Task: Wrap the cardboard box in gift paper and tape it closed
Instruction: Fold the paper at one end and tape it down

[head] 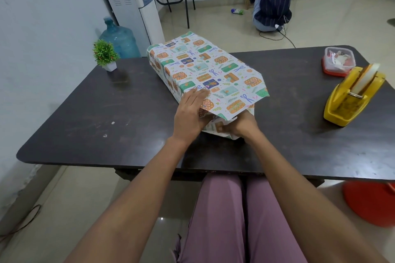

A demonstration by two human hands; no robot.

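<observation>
The long cardboard box wrapped in white gift paper printed with orange, green and navy parcels (203,70) lies near the middle of the dark wood-grain bench (85,113); its long axis runs from the person's side away toward the far left, where its far end overhangs the bench's back edge; the cardboard itself is hidden under the paper; the near end faces the person and is not closed, the top sheet jutting out past it as a loose flap with a pointed corner on the right. The left hand (191,113) rests on the near left corner of the box, its grip spread with fingers laid straight on the top paper; the right hand (239,127) sits under the jutting flap at the near end, its grip curled and pinching the folded paper there. Bare benchtop lies wide on the left of the box and in a strip between the box and the near edge; on the right a band of bare top separates the box from the yellow plastic tape dispenser holding a pale roll (350,98), which stands well apart; beyond it, by the far right corner, sits a clear plastic food tub on a red lid (337,62); a small green artificial plant in a white pot (105,55) stands near the far left corner. No writing is legible.
</observation>
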